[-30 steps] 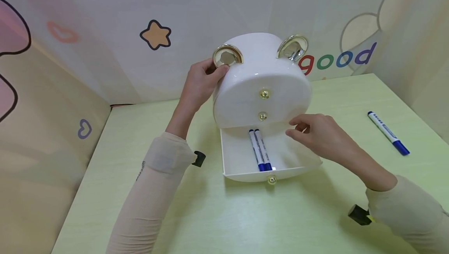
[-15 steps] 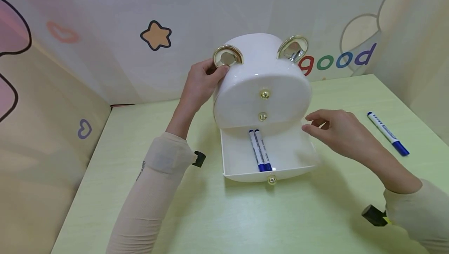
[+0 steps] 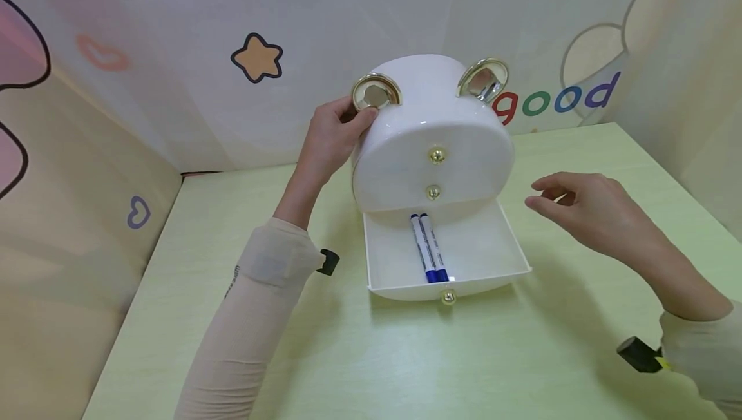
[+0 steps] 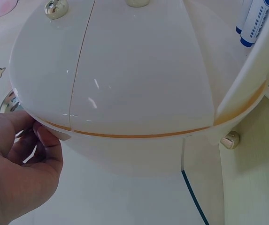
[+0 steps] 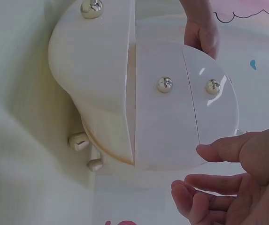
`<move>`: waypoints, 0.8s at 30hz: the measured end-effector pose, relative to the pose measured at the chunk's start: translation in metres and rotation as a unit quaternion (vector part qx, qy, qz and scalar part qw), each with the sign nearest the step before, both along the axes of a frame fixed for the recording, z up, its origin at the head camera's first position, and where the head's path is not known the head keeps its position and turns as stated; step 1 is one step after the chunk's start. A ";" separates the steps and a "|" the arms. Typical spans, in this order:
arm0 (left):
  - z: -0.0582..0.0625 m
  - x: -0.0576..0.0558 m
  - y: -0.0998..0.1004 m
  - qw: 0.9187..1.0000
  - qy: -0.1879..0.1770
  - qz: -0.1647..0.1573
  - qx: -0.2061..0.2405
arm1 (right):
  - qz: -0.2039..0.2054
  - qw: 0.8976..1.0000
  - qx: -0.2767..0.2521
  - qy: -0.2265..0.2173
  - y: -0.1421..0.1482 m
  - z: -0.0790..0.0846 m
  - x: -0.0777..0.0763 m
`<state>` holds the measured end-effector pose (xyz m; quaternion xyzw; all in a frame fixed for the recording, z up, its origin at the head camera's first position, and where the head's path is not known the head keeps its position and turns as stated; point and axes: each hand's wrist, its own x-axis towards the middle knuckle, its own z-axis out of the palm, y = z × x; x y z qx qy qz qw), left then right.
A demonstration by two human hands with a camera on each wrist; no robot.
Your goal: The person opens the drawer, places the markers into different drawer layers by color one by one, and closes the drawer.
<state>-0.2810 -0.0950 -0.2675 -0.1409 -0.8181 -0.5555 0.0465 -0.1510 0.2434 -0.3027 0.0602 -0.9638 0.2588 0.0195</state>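
A white rounded storage box (image 3: 394,169) with gold ears and round gold knobs stands on the table. Its bottom drawer (image 3: 481,246) is pulled out, and two white markers with blue caps (image 3: 433,249) lie side by side in it. My left hand (image 3: 333,136) grips the box's upper left side by the gold ear (image 3: 377,93), thumb in front and fingers behind. To the right of the box, my right hand (image 3: 597,214) hovers over the table with nothing held, its fingers loosely bent and apart from the thumb, as the right wrist view (image 5: 233,183) shows too.
The light green table (image 3: 458,362) extends in front of the box and to both sides. A printed cloth backdrop (image 3: 324,14) with a star and the word "good" rises close behind the box. Side cloths stand at left and right.
My right hand has moved right, from over the drawer to beside the box, and now covers the marker that lay on the table at the right. The left hand keeps its grip.
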 end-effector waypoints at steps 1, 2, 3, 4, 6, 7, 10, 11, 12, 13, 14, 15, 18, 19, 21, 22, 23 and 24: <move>0.000 0.000 0.000 1.000 0.000 0.000 -0.001 | -0.003 1.000 0.000 0.003 0.002 0.000 0.000; 0.000 0.000 0.000 1.000 -0.001 -0.001 -0.002 | -0.006 1.000 -0.001 0.005 0.005 0.000 0.001; 0.000 0.000 0.000 1.000 -0.001 -0.001 -0.002 | -0.008 1.000 -0.001 0.008 0.008 0.000 0.001; 0.000 0.000 0.000 1.000 -0.001 -0.001 -0.003 | -0.011 1.000 -0.001 0.012 0.010 0.000 0.001; 0.000 0.000 0.000 1.000 -0.002 -0.001 -0.005 | -0.015 1.000 0.002 0.021 0.015 0.000 0.001; 0.000 0.000 0.000 1.000 -0.002 -0.001 -0.006 | -0.017 1.000 0.002 0.025 0.017 -0.001 0.001; 0.001 0.000 0.000 1.000 -0.001 0.000 -0.009 | -0.022 0.999 0.004 0.031 0.024 -0.002 0.000; 0.001 0.000 0.000 1.000 -0.001 0.000 -0.010 | -0.024 0.999 0.005 0.031 0.026 -0.003 0.000; 0.001 0.000 0.000 1.000 -0.001 0.000 -0.010 | -0.026 0.999 0.005 0.032 0.028 -0.003 0.000; 0.001 0.000 0.000 1.000 -0.002 0.000 -0.010 | -0.029 0.999 0.007 0.030 0.030 -0.004 0.000; 0.001 0.000 0.000 1.000 -0.002 0.000 -0.010 | -0.032 0.999 0.009 0.029 0.032 -0.004 0.000; 0.001 0.000 0.000 1.000 -0.003 -0.001 -0.010 | -0.034 0.999 0.010 0.027 0.033 -0.004 0.000; 0.001 0.000 0.000 1.000 -0.003 -0.002 -0.007 | -0.039 0.999 0.013 0.022 0.038 -0.005 -0.001; 0.001 0.000 0.000 1.000 -0.003 -0.002 -0.006 | -0.040 0.999 0.014 0.021 0.040 -0.006 -0.001; 0.001 0.000 0.000 1.000 -0.003 -0.003 -0.004 | -0.042 0.999 0.013 0.020 0.044 -0.007 -0.001; 0.000 0.000 0.000 1.000 -0.002 -0.003 -0.004 | -0.044 0.999 0.012 0.020 0.046 -0.007 -0.001; 0.000 0.000 0.000 1.000 -0.002 -0.003 -0.004 | -0.046 0.999 0.013 0.020 0.048 -0.008 -0.001; 0.000 0.000 0.000 1.000 -0.001 -0.002 -0.004 | -0.048 0.999 0.014 0.020 0.050 -0.009 -0.001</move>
